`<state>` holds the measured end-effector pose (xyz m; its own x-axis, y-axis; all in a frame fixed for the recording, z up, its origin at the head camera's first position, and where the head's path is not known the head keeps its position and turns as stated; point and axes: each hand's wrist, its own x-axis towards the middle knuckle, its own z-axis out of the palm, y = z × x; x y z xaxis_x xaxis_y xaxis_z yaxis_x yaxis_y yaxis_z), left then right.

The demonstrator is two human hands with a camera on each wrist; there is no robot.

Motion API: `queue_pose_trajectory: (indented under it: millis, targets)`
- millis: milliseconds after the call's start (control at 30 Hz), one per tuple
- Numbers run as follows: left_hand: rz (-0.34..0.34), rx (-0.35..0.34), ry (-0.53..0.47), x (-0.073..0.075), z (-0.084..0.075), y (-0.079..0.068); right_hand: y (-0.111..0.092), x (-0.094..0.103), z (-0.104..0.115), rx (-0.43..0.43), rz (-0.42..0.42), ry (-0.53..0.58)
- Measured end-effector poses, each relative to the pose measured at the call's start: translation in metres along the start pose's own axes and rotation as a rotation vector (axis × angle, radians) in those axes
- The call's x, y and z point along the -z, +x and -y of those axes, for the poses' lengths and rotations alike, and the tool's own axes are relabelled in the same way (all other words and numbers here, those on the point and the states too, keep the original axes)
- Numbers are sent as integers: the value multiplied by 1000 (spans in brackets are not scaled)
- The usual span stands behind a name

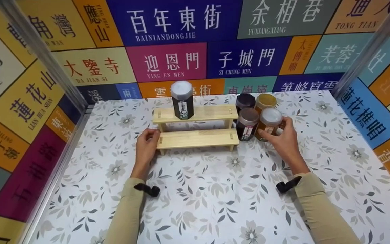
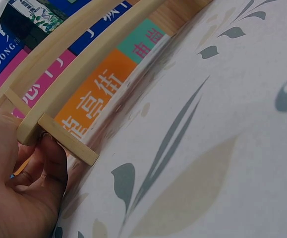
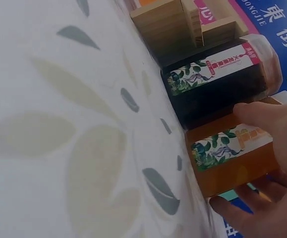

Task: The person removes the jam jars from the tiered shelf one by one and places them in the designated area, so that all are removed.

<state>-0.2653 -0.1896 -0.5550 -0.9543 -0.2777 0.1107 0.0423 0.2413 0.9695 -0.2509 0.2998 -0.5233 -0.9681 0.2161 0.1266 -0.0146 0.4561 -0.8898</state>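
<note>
My left hand (image 1: pixel 146 144) pinches the left end of a two-tier wooden rack (image 1: pixel 198 139); in the left wrist view its fingers (image 2: pixel 54 161) curl beneath the board. A dark octagonal jar (image 1: pixel 183 105) with a pale lid stands upright on the upper tier, left of its middle. At the rack's right end, my right hand (image 1: pixel 284 140) holds an amber jar (image 3: pixel 232 168) with a pale lid, thumb on the front and fingers round the far side. Touching or very near it is a dark jar (image 3: pixel 207 82) with a label. The amber jar's base appears to rest on the table.
Behind these two jars stand a jar with a dark purple lid (image 1: pixel 245 101) and one with a yellow lid (image 1: pixel 266 101). Leaf-patterned cloth covers the table (image 1: pixel 195 210). Panels with printed lettering (image 1: pixel 166 62) wall in the back and both sides.
</note>
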Motion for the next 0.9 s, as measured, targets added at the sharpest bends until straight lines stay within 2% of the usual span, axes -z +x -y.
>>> queue_pose_trajectory:
  millis: [100, 233, 400, 500, 633, 767, 900]
  targets:
    - [-2, -6, 5, 1, 0, 0, 1, 2, 11, 16, -11, 9]
    - [17, -13, 10, 1, 0, -1, 1, 4, 30, 77, -86, 32]
    - [13, -18, 6, 0, 0, -1, -1, -5, 54, 226, -202, 22]
    - [3, -27, 20, -1, 0, 0, -3, -19, 70, 326, -224, 49]
    - [-6, -38, 36, -2, 0, 0, -8, -46, 89, 393, -143, 164]
    - [-6, -21, 44, -1, -1, -2, -11, -79, 106, 430, -8, 276]
    - [-11, -25, 39, 0, 0, -2, -8, -113, 120, 469, 131, 340]
